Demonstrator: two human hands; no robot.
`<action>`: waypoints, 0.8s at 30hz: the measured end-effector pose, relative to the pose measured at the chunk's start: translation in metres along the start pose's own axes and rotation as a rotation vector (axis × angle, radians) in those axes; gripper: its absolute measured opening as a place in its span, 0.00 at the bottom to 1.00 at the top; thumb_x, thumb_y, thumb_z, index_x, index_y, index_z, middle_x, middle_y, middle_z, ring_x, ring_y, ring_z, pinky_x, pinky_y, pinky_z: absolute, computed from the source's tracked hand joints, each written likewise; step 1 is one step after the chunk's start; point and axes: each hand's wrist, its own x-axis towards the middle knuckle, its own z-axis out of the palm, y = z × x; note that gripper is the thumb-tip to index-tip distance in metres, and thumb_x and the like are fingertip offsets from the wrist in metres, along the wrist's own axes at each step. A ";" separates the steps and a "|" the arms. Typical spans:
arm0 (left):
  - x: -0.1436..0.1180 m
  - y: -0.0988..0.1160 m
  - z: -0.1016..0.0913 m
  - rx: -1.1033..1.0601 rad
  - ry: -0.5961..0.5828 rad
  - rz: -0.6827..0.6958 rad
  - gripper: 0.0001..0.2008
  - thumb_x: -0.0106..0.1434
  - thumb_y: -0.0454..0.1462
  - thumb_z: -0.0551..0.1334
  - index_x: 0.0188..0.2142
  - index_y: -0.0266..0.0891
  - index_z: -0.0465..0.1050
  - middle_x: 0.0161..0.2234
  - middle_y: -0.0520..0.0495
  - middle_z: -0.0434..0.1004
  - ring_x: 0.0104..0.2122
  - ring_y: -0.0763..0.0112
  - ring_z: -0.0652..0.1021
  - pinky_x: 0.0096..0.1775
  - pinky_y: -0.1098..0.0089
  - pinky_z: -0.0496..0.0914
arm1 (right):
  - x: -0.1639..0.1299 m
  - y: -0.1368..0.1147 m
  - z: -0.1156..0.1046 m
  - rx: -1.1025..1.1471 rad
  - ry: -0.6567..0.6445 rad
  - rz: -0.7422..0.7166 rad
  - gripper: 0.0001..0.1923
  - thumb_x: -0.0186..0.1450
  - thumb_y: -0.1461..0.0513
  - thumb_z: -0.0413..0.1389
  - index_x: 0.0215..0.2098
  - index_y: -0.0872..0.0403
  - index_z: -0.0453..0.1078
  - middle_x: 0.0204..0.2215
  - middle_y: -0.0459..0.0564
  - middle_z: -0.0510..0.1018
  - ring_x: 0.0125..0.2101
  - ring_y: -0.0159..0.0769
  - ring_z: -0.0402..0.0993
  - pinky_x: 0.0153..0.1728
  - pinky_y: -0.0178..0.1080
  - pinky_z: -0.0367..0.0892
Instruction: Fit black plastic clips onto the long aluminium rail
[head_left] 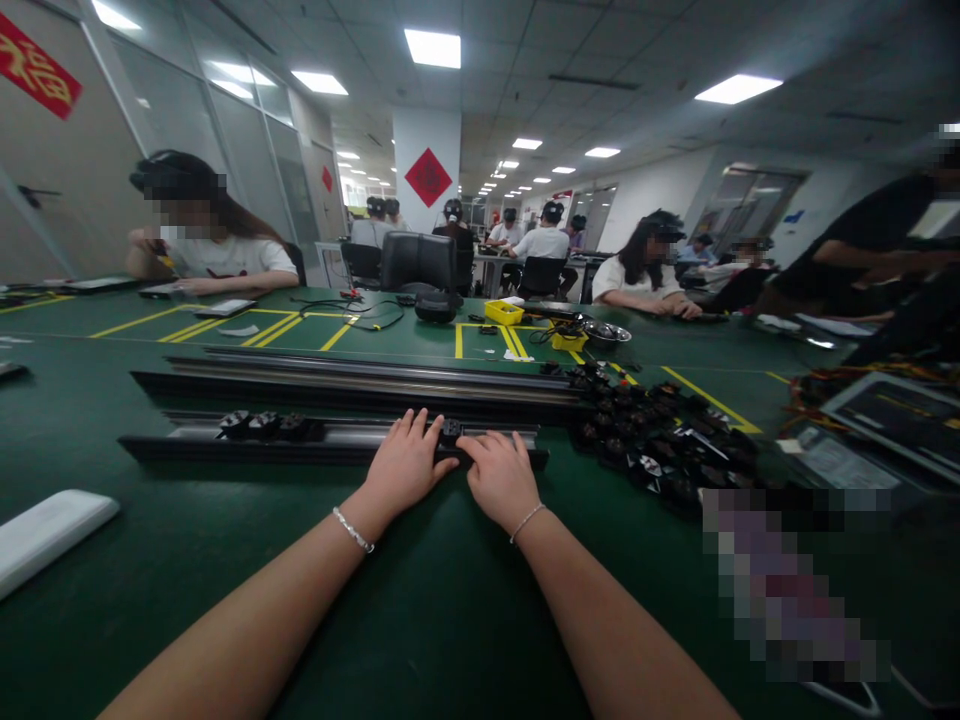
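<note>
A long black and silver metal rail lies across the green table in front of me. My left hand and my right hand rest on its near edge, side by side, fingertips touching a small black clip seated in the rail's channel. Both hands press around that clip. Three more black clips sit in the channel farther left. Each wrist wears a thin bracelet.
A second, longer rail lies behind the first. A heap of black clips sits to the right, trays beyond it. A white pad lies at left. Yellow bins and seated people are across the table.
</note>
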 end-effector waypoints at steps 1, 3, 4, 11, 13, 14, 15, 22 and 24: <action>0.000 0.000 0.000 -0.002 0.002 0.000 0.35 0.60 0.55 0.49 0.59 0.35 0.56 0.59 0.32 0.58 0.59 0.48 0.59 0.56 0.54 0.55 | 0.000 0.000 0.000 -0.004 0.001 -0.005 0.20 0.61 0.65 0.45 0.49 0.43 0.66 0.46 0.44 0.74 0.52 0.38 0.60 0.57 0.50 0.39; 0.000 -0.001 0.001 -0.006 0.007 0.001 0.35 0.60 0.55 0.49 0.59 0.34 0.56 0.59 0.32 0.58 0.59 0.48 0.59 0.56 0.55 0.55 | 0.000 0.000 -0.001 -0.012 -0.004 -0.013 0.20 0.61 0.65 0.45 0.49 0.43 0.66 0.45 0.45 0.74 0.50 0.38 0.61 0.57 0.49 0.40; 0.000 -0.001 0.000 -0.006 0.009 0.002 0.35 0.60 0.55 0.49 0.59 0.34 0.56 0.59 0.32 0.59 0.59 0.48 0.59 0.56 0.55 0.55 | 0.000 0.000 -0.002 -0.016 -0.010 -0.016 0.21 0.60 0.65 0.45 0.49 0.43 0.66 0.44 0.45 0.74 0.50 0.38 0.61 0.56 0.49 0.41; -0.001 -0.002 0.000 0.001 0.014 0.008 0.35 0.60 0.55 0.49 0.59 0.35 0.56 0.59 0.33 0.59 0.58 0.49 0.59 0.56 0.55 0.55 | 0.001 0.001 -0.007 -0.041 -0.075 -0.018 0.22 0.60 0.66 0.46 0.51 0.43 0.64 0.45 0.46 0.73 0.49 0.37 0.62 0.56 0.47 0.42; -0.001 -0.002 0.000 0.000 0.017 0.008 0.35 0.60 0.55 0.48 0.59 0.36 0.56 0.59 0.34 0.59 0.58 0.50 0.59 0.56 0.55 0.56 | 0.001 0.001 -0.008 -0.050 -0.087 -0.017 0.22 0.60 0.66 0.45 0.52 0.42 0.64 0.45 0.46 0.73 0.48 0.37 0.63 0.56 0.47 0.42; -0.001 -0.002 0.001 -0.002 0.018 0.006 0.35 0.60 0.55 0.49 0.59 0.36 0.56 0.59 0.34 0.59 0.58 0.50 0.59 0.56 0.55 0.56 | 0.001 0.001 -0.008 -0.054 -0.093 -0.015 0.23 0.61 0.66 0.45 0.52 0.42 0.64 0.44 0.46 0.73 0.48 0.37 0.63 0.56 0.47 0.42; -0.001 -0.002 0.001 -0.004 0.017 0.004 0.35 0.60 0.55 0.49 0.59 0.36 0.56 0.59 0.34 0.59 0.59 0.50 0.59 0.56 0.55 0.56 | 0.002 0.001 -0.009 -0.057 -0.102 -0.014 0.23 0.61 0.66 0.45 0.52 0.42 0.64 0.44 0.47 0.73 0.48 0.37 0.63 0.56 0.47 0.42; -0.001 -0.002 0.001 -0.026 0.021 0.007 0.33 0.60 0.55 0.50 0.59 0.40 0.56 0.59 0.36 0.59 0.59 0.50 0.59 0.56 0.53 0.56 | 0.002 0.004 -0.012 -0.080 -0.127 0.021 0.22 0.61 0.66 0.45 0.52 0.44 0.64 0.44 0.48 0.74 0.47 0.37 0.64 0.55 0.47 0.43; -0.001 -0.003 0.001 -0.025 0.021 0.007 0.33 0.60 0.55 0.49 0.60 0.41 0.55 0.59 0.36 0.59 0.59 0.50 0.59 0.56 0.53 0.56 | 0.002 0.006 -0.014 -0.078 -0.124 0.037 0.21 0.61 0.66 0.45 0.51 0.44 0.65 0.43 0.48 0.74 0.47 0.37 0.65 0.55 0.47 0.43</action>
